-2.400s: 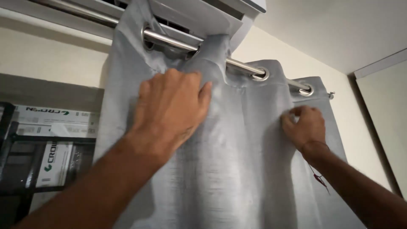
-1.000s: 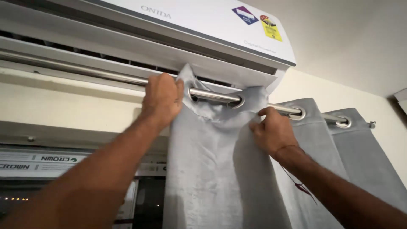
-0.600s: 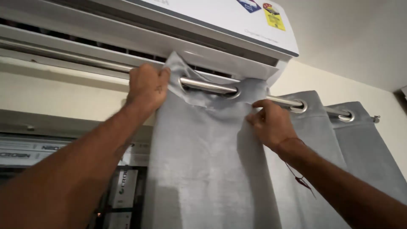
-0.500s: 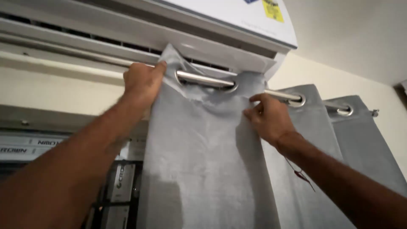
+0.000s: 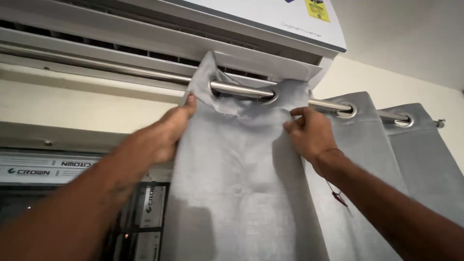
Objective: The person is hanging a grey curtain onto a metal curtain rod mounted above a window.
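A grey eyelet curtain (image 5: 237, 179) hangs from a shiny metal rod (image 5: 241, 89) that runs through its rings. My left hand (image 5: 162, 133) grips the curtain's left edge just below the rod. My right hand (image 5: 309, 133) pinches a fold of the cloth near the second ring, fingers closed on the fabric. More folds of the same curtain (image 5: 406, 159) hang to the right.
A white wall air conditioner (image 5: 261, 24) sits directly above the rod, very close to the curtain top. Behind the left edge is a window with a dark grille and cardboard boxes (image 5: 63, 169). The rod ends at a small knob (image 5: 439, 123) on the far right.
The curtain's left edge has been drawn further left along the rod and spread flatter. My left hand slid down from the rod to the fabric edge; the right hand stays on its fold.
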